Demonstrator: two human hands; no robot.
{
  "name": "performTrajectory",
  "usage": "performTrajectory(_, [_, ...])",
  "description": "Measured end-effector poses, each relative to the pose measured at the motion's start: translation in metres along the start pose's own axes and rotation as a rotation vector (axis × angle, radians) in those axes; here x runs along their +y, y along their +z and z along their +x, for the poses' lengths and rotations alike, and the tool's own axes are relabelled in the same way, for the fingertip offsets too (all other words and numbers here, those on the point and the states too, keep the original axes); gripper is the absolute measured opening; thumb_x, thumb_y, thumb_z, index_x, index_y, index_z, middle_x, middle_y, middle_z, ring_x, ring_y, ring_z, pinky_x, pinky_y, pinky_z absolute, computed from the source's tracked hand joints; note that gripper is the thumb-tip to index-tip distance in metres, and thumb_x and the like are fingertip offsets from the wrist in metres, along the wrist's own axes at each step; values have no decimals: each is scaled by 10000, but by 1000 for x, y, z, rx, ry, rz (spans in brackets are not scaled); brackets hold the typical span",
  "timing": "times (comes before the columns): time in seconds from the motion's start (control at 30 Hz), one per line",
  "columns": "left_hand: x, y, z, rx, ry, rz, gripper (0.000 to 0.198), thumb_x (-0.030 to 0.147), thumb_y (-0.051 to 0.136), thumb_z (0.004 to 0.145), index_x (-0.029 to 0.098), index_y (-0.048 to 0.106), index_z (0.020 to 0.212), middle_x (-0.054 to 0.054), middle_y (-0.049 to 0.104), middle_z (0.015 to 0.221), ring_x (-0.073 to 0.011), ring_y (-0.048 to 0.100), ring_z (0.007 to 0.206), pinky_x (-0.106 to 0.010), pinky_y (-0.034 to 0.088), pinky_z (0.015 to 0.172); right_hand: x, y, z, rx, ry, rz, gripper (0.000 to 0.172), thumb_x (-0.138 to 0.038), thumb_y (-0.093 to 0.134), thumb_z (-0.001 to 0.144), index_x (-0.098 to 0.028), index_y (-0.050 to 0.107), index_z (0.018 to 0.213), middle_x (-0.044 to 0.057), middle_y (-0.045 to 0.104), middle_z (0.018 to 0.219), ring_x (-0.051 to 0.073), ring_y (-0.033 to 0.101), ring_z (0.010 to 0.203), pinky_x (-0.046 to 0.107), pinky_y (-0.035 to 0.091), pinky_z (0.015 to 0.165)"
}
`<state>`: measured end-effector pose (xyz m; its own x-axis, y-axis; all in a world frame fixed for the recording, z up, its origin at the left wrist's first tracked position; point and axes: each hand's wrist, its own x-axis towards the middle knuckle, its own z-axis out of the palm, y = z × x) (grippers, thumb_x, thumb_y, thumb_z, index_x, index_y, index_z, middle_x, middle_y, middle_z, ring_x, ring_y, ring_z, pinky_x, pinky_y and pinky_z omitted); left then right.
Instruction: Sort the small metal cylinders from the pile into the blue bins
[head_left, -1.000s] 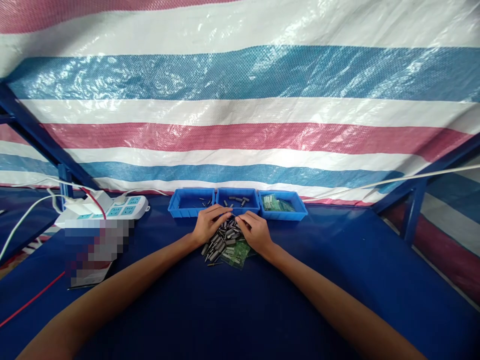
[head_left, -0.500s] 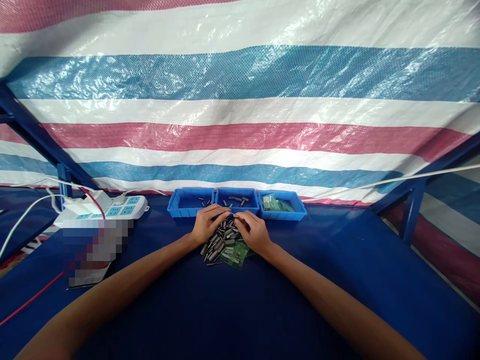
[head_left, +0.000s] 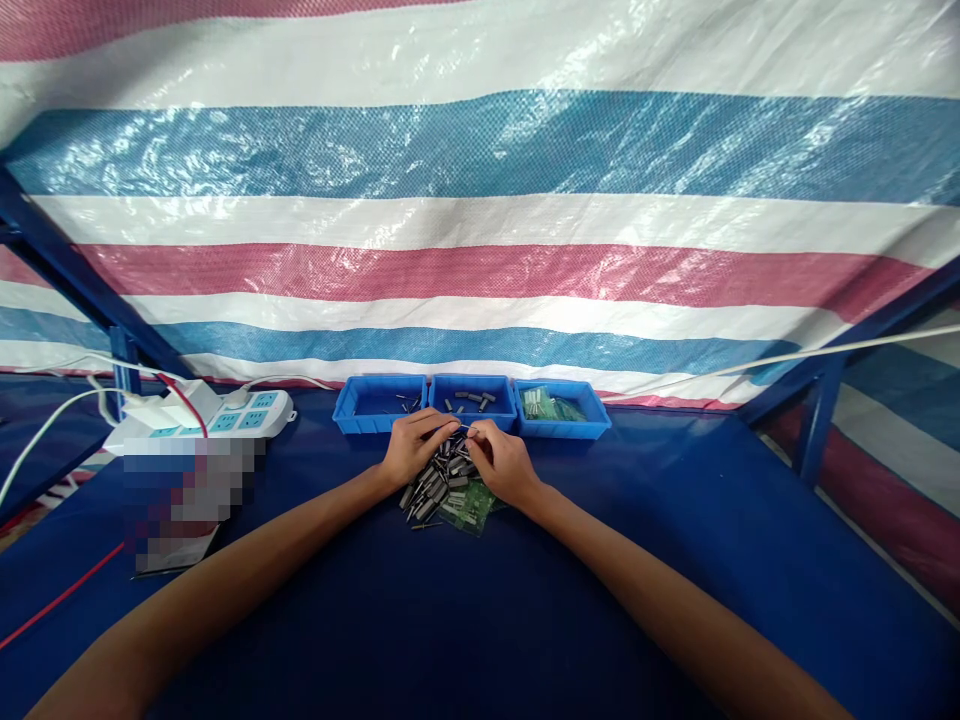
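My left hand [head_left: 414,446] and my right hand [head_left: 504,460] meet over the pile, both with fingers pinched. Between their fingertips is a thin metal pin [head_left: 464,427], touched by both; its ends are hidden by the fingers. Right below lies a heap of small grey metal cylinders and thin pins [head_left: 431,490]. A clear green-tinted plastic bag [head_left: 472,508] with small pale pieces lies at the heap's right side, partly under my right hand. Behind my hands, the middle blue bin [head_left: 472,397] holds several grey cylinders.
The left blue bin [head_left: 381,400] has a few thin pieces; the right blue bin [head_left: 592,428] contains green-tinted bags. A white power strip [head_left: 247,412] with plugs and cables sits on the blue table [head_left: 637,520] at left. Striped plastic sheeting [head_left: 480,270] hangs behind.
The pin between my fingertips shows slightly more plainly, and my fingers have shifted a little. The view has moved slightly; the bins and heap look the same.
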<state>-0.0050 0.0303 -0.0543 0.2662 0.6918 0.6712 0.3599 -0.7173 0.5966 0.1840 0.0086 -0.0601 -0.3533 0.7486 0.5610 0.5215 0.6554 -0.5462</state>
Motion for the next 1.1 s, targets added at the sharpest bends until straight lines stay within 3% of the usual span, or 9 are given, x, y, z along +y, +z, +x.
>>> performTrajectory(0.27, [-1, 0, 0, -4, 25, 6, 185, 270, 586, 888, 167, 735, 926, -61, 725, 862, -163, 659, 783, -287, 519, 741, -1, 1, 1, 1, -12, -65, 91, -261, 456, 916, -193, 451, 856, -7, 538, 650, 132, 512, 554, 239, 364, 570])
performTrajectory(0.87, [-1, 0, -1, 10, 7, -20, 165, 251, 591, 883, 167, 719, 942, -56, 726, 869, -166, 661, 791, -291, 516, 747, -1, 1, 1, 64, -15, -87, 253, -246, 459, 919, -203, 348, 696, -27, 409, 626, 110, 399, 553, 241, 313, 562])
performTrajectory(1.1, [0, -1, -1, 13, 15, -12, 172, 262, 589, 884, 168, 719, 946, -61, 723, 852, -168, 654, 769, -294, 512, 710, -1, 0, 3, 53, -40, -133, 290, -253, 414, 964, -185, 451, 684, 2, 458, 658, 121, 452, 593, 256, 330, 587])
